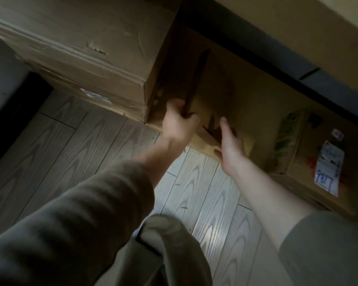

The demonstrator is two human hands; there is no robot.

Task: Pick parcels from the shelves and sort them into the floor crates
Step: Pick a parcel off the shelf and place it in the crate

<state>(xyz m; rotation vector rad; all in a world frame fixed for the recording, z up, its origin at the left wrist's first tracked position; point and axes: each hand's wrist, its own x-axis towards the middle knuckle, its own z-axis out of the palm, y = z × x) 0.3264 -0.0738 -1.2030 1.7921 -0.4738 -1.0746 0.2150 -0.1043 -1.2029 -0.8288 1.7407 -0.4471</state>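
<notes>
Holding what, the left hand [180,120]? (Checker)

Item 1: flat dark parcel [196,79], thin, stood on edge, just above frame centre at twelve o'clock. Fingers curled round its near lower edge. Blurred; no label legible. (Clerk)

Right hand [232,147]? (Checker)

Item 2: gripping nothing. Fingers straight, palm laid on tan cardboard at the shelf lip [205,146], just beside the left hand. Whether that surface is a parcel or the shelf lining, cannot tell. (Clerk)

Neighbours? (Checker)

Item 3: large taped box [81,48], ten o'clock, touching or very nearly touching the flat parcel's left face. Item 4: labelled box [310,153], three o'clock, well apart, handwritten sticker [327,172]. Item 5: wood-grain floor [194,203], six o'clock. Crates: none in view. (Clerk)

Hazards? (Checker)

Judged only. One-handed edge grip on a thin panel: it could twist or slip out once clear of the shelf. Squeezed against the large box, it may bind; a hard tug could drag that box towards the lip. Dim light makes misreading the label likely, so a wrong crate. (Clerk)
</notes>
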